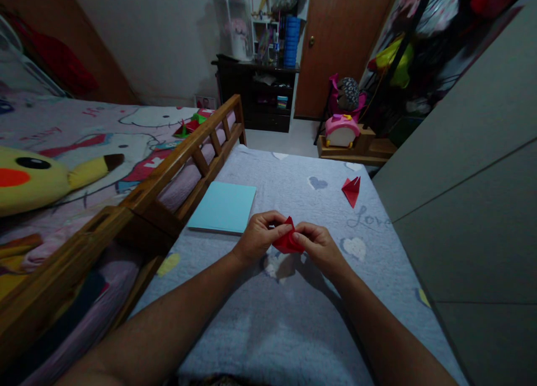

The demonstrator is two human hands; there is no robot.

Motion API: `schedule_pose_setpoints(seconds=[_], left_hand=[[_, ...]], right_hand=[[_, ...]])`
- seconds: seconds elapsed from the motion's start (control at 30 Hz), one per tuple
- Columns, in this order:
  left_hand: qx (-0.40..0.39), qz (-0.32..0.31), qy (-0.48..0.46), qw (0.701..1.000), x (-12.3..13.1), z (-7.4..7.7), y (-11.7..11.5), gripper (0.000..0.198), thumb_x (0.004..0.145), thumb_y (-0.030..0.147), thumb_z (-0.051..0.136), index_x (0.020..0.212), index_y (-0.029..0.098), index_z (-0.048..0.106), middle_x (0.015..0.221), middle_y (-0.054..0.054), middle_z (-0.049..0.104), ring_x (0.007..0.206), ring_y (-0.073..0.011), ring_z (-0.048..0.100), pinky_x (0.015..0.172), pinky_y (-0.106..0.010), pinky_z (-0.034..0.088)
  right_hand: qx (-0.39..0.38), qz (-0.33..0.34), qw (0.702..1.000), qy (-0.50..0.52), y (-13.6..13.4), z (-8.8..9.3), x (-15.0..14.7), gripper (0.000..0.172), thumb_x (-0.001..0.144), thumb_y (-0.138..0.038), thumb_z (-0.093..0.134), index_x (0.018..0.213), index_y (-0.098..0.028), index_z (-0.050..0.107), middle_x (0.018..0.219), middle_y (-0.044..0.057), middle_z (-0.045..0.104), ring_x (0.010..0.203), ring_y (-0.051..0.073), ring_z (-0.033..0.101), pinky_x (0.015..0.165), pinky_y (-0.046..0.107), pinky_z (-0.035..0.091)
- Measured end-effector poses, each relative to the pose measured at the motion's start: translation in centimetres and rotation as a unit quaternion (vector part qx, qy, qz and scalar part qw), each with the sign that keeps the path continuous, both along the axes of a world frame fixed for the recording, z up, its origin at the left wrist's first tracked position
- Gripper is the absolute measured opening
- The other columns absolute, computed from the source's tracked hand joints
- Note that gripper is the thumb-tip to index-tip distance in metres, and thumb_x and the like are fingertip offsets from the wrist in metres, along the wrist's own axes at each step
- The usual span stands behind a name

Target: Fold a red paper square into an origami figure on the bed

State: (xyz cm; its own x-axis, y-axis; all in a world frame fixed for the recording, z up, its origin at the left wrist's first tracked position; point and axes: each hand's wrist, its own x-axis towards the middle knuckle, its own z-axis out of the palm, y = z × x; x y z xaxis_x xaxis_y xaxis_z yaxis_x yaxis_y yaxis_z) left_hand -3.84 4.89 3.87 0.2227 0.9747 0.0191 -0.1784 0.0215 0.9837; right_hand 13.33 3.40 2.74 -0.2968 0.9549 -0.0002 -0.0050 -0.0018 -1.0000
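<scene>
Between my two hands is a small piece of folded red paper [287, 243], held a little above the bed cover, with one point sticking up. My left hand [263, 232] pinches its left side between thumb and fingers. On the right side, my right hand [318, 244] grips it the same way, thumb pressed on the front. Another folded red paper piece [351, 191] lies on the cover, farther off to the right. To the left of my hands rests a flat light-blue stack of paper [224, 207].
A blue-grey cover with hearts [268, 341] spreads under my hands. Along the left runs a wooden bed rail [197, 148], with a yellow plush toy [37, 182] beyond it. A pale cabinet [474, 207] stands at the right. Past the bed's end are a dark shelf unit [255, 114] and a door [335, 45].
</scene>
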Motion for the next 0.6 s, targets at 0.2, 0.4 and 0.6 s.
schedule_pose_setpoints(seconds=[0.2, 0.4, 0.6], left_hand=[[-0.003, -0.008, 0.016, 1.0, 0.04, 0.02, -0.11, 0.018, 0.071, 0.029, 0.078, 0.071, 0.014, 0.07, 0.066, 0.0, 0.063, 0.059, -0.01, 0.054, 0.057, -0.021, 0.042], [0.003, -0.008, 0.003, 1.0, 0.04, 0.22, -0.03, 0.017, 0.072, 0.029, 0.078, 0.07, 0.014, 0.071, 0.067, 0.0, 0.064, 0.062, -0.0101, 0.056, 0.059, -0.021, 0.043], [-0.016, 0.003, -0.019, 1.0, -0.02, 0.73, -0.02, 0.024, 0.067, 0.033, 0.082, 0.07, 0.014, 0.069, 0.063, 0.001, 0.063, 0.057, -0.0095, 0.055, 0.056, -0.021, 0.041]], right_hand=[[0.02, -0.028, 0.999, -0.038, -0.25, 0.07, -0.23, 0.018, 0.079, -0.034, 0.065, 0.071, -0.018, 0.065, 0.061, -0.002, 0.056, 0.057, 0.012, 0.048, 0.056, 0.025, 0.035], [0.019, -0.016, 1.0, -0.017, -0.43, 0.48, -0.16, 0.024, 0.083, -0.038, 0.065, 0.071, -0.018, 0.064, 0.063, -0.002, 0.055, 0.06, 0.013, 0.048, 0.058, 0.026, 0.036], [-0.002, 0.036, 0.999, 0.02, -0.52, 0.92, 0.22, 0.029, 0.088, -0.045, 0.062, 0.078, -0.018, 0.067, 0.065, -0.001, 0.055, 0.06, 0.013, 0.049, 0.058, 0.025, 0.038]])
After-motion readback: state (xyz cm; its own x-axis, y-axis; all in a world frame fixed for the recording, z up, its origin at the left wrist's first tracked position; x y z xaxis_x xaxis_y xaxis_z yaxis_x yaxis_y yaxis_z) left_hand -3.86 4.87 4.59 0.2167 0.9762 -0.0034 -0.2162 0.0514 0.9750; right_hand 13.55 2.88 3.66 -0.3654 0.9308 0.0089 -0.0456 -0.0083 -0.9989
